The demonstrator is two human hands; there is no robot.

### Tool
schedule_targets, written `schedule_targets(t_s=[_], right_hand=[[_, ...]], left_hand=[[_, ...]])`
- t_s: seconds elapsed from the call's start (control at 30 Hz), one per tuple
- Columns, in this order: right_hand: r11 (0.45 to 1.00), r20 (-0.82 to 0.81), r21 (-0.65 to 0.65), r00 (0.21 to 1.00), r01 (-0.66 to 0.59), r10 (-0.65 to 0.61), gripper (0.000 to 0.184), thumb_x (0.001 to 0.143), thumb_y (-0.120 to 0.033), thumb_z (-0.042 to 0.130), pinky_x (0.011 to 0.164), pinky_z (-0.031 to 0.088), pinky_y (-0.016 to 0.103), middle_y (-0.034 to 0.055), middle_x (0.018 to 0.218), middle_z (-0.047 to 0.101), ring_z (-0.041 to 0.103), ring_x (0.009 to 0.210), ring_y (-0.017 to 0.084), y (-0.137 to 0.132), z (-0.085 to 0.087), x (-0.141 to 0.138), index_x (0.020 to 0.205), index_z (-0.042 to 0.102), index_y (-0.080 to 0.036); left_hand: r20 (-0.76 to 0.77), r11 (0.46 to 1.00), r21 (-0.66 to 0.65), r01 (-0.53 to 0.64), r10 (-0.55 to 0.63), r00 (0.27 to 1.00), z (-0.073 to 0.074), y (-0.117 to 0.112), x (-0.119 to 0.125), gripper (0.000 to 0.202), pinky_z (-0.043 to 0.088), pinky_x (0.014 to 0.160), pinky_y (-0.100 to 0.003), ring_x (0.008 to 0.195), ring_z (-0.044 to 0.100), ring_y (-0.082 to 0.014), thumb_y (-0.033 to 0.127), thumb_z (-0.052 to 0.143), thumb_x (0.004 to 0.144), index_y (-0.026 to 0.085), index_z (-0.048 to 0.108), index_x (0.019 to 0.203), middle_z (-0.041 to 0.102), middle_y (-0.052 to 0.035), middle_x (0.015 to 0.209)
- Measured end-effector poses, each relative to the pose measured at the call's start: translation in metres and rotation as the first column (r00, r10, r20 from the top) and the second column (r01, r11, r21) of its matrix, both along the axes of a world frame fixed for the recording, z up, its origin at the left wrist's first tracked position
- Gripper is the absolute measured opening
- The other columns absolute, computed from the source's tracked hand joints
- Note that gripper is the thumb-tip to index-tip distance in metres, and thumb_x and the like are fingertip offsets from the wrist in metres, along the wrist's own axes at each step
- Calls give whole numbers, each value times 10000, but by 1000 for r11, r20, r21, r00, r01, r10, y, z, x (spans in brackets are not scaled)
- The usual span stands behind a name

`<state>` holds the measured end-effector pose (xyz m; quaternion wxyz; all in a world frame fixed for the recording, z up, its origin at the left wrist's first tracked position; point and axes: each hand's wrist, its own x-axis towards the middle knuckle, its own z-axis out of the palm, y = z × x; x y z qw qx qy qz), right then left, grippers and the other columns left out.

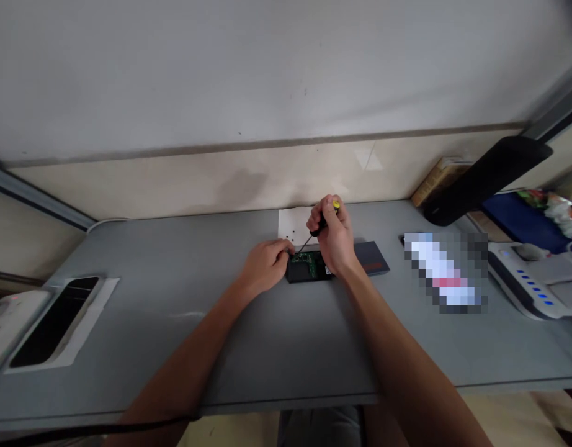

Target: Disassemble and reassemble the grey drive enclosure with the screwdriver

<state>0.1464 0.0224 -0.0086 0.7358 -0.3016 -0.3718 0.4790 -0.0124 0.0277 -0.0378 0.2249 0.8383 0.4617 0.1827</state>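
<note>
A small black case with a green circuit board (308, 266) lies at the middle of the grey table (277, 335). My right hand (335, 239) is closed around a screwdriver (319, 226) with a black and yellow handle, its thin shaft slanting down to the board's left end. My left hand (266, 264) rests curled against the case's left edge, fingers pinched near the screwdriver tip; what they pinch is too small to see. A dark grey cover with red print (372, 257) lies just right of the case.
A white paper with tiny dark specks (291, 226) lies behind the board. At the right are a blurred-out object (446, 272), a white device with blue lights (530, 276) and a black lamp head (488, 177). A dark slot (56, 320) is set in the table at left.
</note>
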Motion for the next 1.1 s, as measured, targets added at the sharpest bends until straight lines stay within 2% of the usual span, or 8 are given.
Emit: schedule_targets(t_s=[0.4, 0.63, 0.77, 0.93, 1.0, 1.1], right_hand=[[1000, 46, -4, 999, 17, -17, 520, 777, -658, 758, 527, 354, 261, -72, 626, 405, 386, 556, 96, 1, -1, 0, 748, 430, -255], [999, 84, 38, 996, 13, -16, 461, 816, -632, 738, 525, 333, 247, -74, 644, 417, 397, 564, 88, 1, -2, -8, 790, 473, -255], [999, 186, 52, 982, 0, -10, 483, 825, -684, 690, 515, 322, 253, -70, 640, 407, 380, 560, 93, 1, 1, -12, 785, 476, -253], [994, 211, 58, 974, -94, 80, 526, 895, -771, 498, 550, 362, 272, -41, 682, 458, 422, 587, 110, 1, 1, -11, 865, 573, -252], [991, 214, 63, 972, -115, 99, 500, 905, -745, 519, 567, 380, 274, -39, 686, 465, 440, 598, 112, 1, 1, -11, 891, 601, -252], [993, 223, 79, 972, -90, 70, 455, 875, -698, 618, 609, 427, 269, -36, 702, 521, 502, 636, 110, 0, 1, -11, 836, 578, -247]], left_hand=[[-15, 999, 35, 10, -9, 1000, 1, -3, 3, 251, 527, 822, -327, 887, 714, -218, 104, 516, 858, 232, 719, 933, 774, -38, 957], [-19, 1000, 20, 5, -4, 1000, 4, -4, 4, 191, 490, 741, -303, 754, 667, -192, 144, 531, 869, 220, 704, 890, 751, -28, 862], [0, 1000, 19, 8, -8, 1000, 5, -5, 4, 174, 457, 694, -286, 682, 618, -167, 165, 526, 874, 222, 689, 854, 730, -16, 804], [9, 997, -73, -2, 2, 1000, 8, -5, 4, 161, 398, 631, -279, 629, 578, -157, 188, 524, 879, 228, 674, 838, 679, 13, 703], [14, 995, -102, -12, 14, 1000, 10, -6, 5, 150, 376, 610, -276, 611, 565, -154, 183, 526, 880, 232, 664, 844, 660, 23, 680], [8, 994, -111, -23, 24, 1000, 11, -8, 6, 133, 350, 587, -277, 580, 539, -149, 162, 537, 872, 233, 643, 833, 637, 32, 658]])
